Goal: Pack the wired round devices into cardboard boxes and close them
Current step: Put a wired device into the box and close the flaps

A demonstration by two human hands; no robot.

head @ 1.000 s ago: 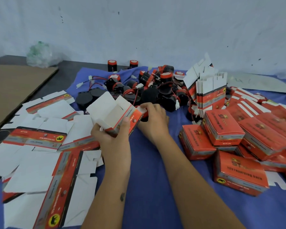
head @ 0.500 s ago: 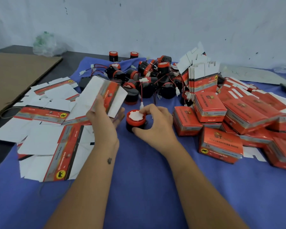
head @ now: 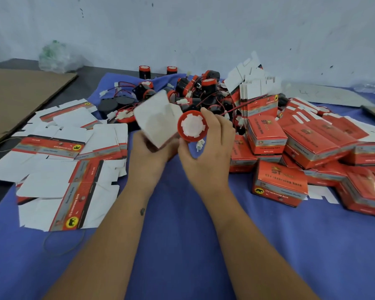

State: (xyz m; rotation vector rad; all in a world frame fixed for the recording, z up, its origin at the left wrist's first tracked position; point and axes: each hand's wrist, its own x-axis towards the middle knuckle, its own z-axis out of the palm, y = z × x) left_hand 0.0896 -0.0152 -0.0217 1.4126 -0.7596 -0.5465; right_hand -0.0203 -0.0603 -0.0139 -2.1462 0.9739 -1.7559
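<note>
From the head camera, your left hand (head: 148, 148) gripped a folded-up cardboard box with a white inside and red printed outside (head: 158, 119), its fingers curled under and round it. The box was blurred, its open mouth turned toward your right hand (head: 206, 156). That hand pinched a round red-rimmed device with a white toothed face (head: 192, 126) between thumb and curled fingers, its rim touching the box mouth, a small white plug (head: 200, 145) dangling below. Both were held above the middle of the blue cloth-covered worktop (head: 182, 245).

The near half of the cloth lay open around your forearms, smooth and matte. Toward the left edge, flat unfolded box blanks of white card with red strips (head: 74, 169) overlapped in a loose spread, some running off the cloth onto the dark surface. A thin rubber band (head: 63, 245) lay just beside their near corner. At the far left corner sat a brown corrugated cardboard sheet (head: 20, 100) and a crumpled clear plastic bag (head: 59, 57).

Along the far edge, a heap of black and red round devices with red wires (head: 193, 92) crowded just behind your hands. An upright stack of flattened blanks (head: 258, 94) stood beside it. The right side was packed with closed glossy red boxes (head: 279, 182), piled and tilted, nearly up to your right hand.
</note>
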